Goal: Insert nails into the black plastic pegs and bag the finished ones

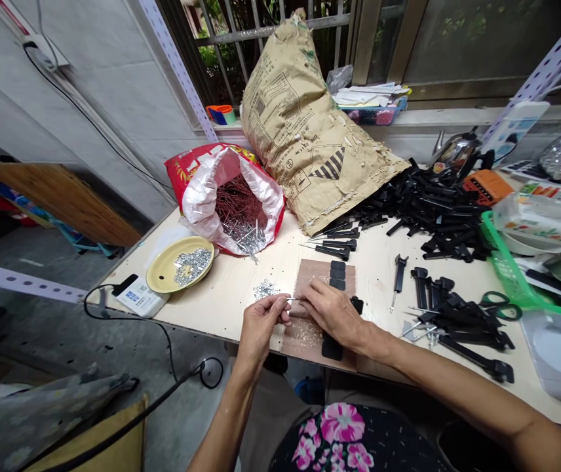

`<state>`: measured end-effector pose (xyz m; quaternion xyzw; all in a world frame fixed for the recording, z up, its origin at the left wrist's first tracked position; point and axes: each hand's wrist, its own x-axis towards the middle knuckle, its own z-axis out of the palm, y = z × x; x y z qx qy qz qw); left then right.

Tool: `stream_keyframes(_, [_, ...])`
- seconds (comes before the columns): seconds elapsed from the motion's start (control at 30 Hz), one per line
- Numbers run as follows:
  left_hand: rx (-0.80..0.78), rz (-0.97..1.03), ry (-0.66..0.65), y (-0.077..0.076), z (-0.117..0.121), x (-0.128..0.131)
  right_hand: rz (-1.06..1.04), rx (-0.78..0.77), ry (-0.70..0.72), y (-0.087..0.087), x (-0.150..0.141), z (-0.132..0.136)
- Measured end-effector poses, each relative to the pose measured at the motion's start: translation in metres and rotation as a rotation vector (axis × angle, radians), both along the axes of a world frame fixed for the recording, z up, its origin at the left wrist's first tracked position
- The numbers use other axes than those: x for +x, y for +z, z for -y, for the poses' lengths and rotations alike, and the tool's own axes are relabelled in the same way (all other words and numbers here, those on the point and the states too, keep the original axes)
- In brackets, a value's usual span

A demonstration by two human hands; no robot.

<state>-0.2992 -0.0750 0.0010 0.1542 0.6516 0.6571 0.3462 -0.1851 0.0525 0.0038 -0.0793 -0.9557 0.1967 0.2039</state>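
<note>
Over the front edge of the table, my left hand (pixel 263 321) pinches a thin metal rod (pixel 294 299) between thumb and fingertips. My right hand (pixel 332 313) is closed at the rod's other end, its fingertips partly hidden. Under my right hand lies a brown board (pixel 305 278) with black rectangular pads (pixel 337 274) and pale crumbs on it. A small heap of tiny metal pieces (pixel 265 289) sits just beyond my left hand. Further left, a yellow plate (pixel 160 265) holds more small metal pieces. Behind it, a red and white bag (pixel 196 196) is full of thin metal rods (pixel 238 210).
A large brown paper sack (pixel 285 124) leans against the window. Black plastic parts (pixel 438 203) are heaped at back right, with more parts (pixel 477 328) nearer. Green-handled scissors (pixel 501 306) lie by a green basket (pixel 511 275). A white box-shaped device (pixel 140 296) with a cable sits at the left edge.
</note>
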Motion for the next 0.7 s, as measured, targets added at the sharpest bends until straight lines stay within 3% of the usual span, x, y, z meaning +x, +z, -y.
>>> stream_keyframes(0.23, [-0.021, -0.002, -0.025, -0.003, -0.001, -0.005, -0.018, -0.077, 0.039, -0.004, 0.000, -0.001])
stream_keyframes(0.37, [-0.048, -0.010, -0.071, -0.004, -0.005, -0.002, 0.021, 0.008, -0.007, -0.005, 0.006, -0.005])
stream_keyframes(0.5, [-0.076, -0.024, -0.088, -0.005, -0.012, 0.008, -0.022, -0.129, -0.028, -0.007, 0.022, -0.024])
stream_keyframes(0.57, [-0.093, -0.159, -0.091, -0.009, -0.014, 0.012, -0.042, -0.172, -0.107, -0.010, 0.032, -0.043])
stream_keyframes(0.7, [-0.120, -0.737, -0.140, -0.026, -0.014, 0.017, -0.001, -0.096, -0.208, -0.021, 0.042, -0.090])
